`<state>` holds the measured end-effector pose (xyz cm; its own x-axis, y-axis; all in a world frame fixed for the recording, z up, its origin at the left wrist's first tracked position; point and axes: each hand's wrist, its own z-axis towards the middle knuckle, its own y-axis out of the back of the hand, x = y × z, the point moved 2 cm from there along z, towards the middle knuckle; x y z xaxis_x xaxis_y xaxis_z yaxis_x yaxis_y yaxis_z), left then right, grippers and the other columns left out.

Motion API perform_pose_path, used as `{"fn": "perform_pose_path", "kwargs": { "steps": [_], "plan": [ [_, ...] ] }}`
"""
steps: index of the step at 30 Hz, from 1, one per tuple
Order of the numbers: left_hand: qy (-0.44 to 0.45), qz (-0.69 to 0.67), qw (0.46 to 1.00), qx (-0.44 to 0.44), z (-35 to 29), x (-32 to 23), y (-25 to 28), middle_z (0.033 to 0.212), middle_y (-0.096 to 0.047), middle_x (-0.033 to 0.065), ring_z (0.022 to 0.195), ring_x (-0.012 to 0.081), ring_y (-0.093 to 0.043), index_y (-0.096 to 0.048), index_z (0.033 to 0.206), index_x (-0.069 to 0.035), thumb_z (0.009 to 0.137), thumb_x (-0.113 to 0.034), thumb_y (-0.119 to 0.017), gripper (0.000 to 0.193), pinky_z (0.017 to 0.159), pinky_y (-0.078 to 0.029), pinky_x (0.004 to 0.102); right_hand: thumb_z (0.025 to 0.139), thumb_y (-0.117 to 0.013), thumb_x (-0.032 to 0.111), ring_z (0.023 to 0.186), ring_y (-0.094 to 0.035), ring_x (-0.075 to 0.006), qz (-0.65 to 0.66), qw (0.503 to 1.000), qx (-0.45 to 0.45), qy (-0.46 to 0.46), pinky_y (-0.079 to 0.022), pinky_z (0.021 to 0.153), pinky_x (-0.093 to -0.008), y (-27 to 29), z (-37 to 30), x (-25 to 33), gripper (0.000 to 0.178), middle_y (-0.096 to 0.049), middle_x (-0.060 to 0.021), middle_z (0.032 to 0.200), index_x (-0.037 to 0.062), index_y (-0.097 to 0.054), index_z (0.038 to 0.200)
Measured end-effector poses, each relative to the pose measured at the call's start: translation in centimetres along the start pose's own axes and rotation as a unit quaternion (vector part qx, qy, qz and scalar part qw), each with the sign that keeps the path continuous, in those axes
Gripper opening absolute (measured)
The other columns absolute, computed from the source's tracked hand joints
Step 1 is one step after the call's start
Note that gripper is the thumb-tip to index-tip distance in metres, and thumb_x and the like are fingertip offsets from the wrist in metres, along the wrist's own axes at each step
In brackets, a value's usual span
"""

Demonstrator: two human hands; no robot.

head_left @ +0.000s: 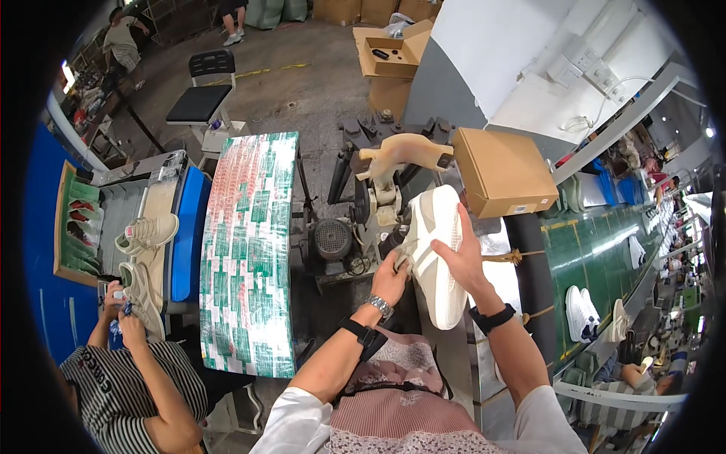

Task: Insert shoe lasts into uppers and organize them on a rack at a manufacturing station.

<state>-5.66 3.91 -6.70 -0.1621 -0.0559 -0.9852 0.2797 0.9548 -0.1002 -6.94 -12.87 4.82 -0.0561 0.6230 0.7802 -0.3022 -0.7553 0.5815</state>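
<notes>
A cream-white sneaker [436,265] is held between my two hands, tilted so its pale sole faces right. My right hand [463,256] wraps round the sole side, its thumb lying across the midsole. At the shoe's opening, the fingers of my left hand [392,277] close on the upper near the laces. What lies under those fingertips is partly hidden. Just beyond the shoe stands a machine [386,193] with a curved, yellowish pad on top and a dark motor [333,237] low on its left side.
A closed cardboard box [503,172] sits right of the machine. Further right, a green conveyor [586,261] carries white sneakers [581,312]. A wrapped green-and-white stack [249,257] stands left. Beyond it, a co-worker in a striped shirt [140,386] handles shoes beside a blue bin [190,234].
</notes>
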Motion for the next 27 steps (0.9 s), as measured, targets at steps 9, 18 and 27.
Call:
{"fn": "perform_pose_path", "kwargs": {
  "steps": [9, 18, 27],
  "plan": [
    [0.131, -0.112, 0.985, -0.015, -0.5, 1.6, -2.3, 0.085, -0.065, 0.0052, 0.063, 0.0114, -0.061, -0.058, 0.121, -0.001, 0.102, -0.016, -0.055, 0.024, 0.055, -0.054, 0.0261, 0.077, -0.074, 0.031, 0.098, -0.060, -0.0434, -0.188, 0.979, 0.043, 0.062, -0.051, 0.083, -0.0507, -0.3, 2.5, 2.9, 0.096, -0.058, -0.0249, 0.108, 0.0021, -0.027, 0.156],
    [0.146, -0.223, 0.963, -0.037, 0.8, 5.0, -3.3, 0.097, -0.069, 0.0062, 0.074, 0.0144, -0.066, -0.060, 0.112, 0.000, 0.102, -0.009, -0.052, 0.016, 0.062, -0.054, 0.0299, 0.075, -0.074, 0.034, 0.087, -0.066, -0.0451, -0.258, 0.960, 0.108, -0.011, -0.055, 0.077, -0.0502, -1.0, 2.1, 4.9, 0.099, -0.054, -0.0246, 0.112, 0.0043, -0.026, 0.157],
    [0.156, -0.027, 0.987, -0.006, -0.9, 3.8, -2.6, 0.081, -0.072, 0.0160, 0.065, 0.0213, -0.068, -0.064, 0.098, 0.005, 0.092, -0.015, -0.060, 0.020, 0.058, -0.051, 0.0345, 0.074, -0.079, 0.028, 0.107, -0.062, -0.0451, -0.111, 0.992, 0.059, 0.024, -0.050, 0.093, -0.0477, 1.3, 0.1, -1.3, 0.099, -0.058, -0.0284, 0.123, 0.0000, -0.030, 0.155]
  ]
}}
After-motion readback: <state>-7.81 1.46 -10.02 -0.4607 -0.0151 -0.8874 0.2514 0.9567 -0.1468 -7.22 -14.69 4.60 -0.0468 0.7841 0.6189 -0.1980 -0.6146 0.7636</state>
